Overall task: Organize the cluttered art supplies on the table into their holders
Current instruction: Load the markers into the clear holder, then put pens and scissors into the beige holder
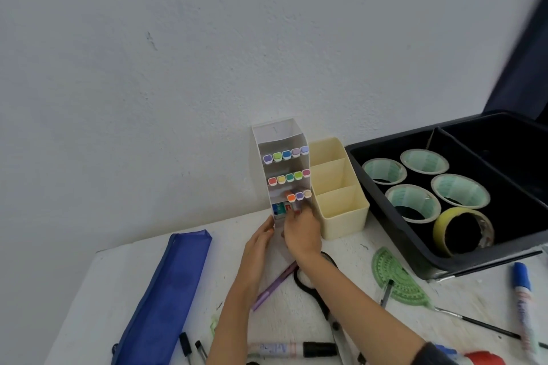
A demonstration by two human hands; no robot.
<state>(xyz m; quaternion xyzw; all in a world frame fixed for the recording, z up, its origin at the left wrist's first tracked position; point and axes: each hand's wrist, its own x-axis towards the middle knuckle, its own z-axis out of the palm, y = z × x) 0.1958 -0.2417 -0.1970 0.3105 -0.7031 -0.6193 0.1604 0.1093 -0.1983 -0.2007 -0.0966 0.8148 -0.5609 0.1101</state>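
1. Head view, nearest edge of the worktop (118,275): two black pens (185,344), one black-capped marker (292,350), one blue marker (523,302), and one red object (483,358) cut off by the bottom edge.
2. Farther in lie one blue pouch (166,296), one purple pen (274,286) partly under the left forearm, one pair of scissors (326,308) half hidden by the right forearm, one green protractor (397,278) and one thin brush (477,322).
3. Left hand (259,241): grip wide, straight fingers flat against the rack's lower left side.
4. Right hand (302,234): grip closed round the orange-capped marker (291,197) at the third tier. The cap is up and the barrel runs steeply down into the blurred fingers.
5. White rack (277,133), against the wall: five markers in the top tier, five in the second, three in the third counting the held one. The hand partly covers the bottom tier.
6. One cream holder (341,210) with three compartments stands beside the rack. One black tray (415,256), cut off at the right, holds five tape rolls (441,225).
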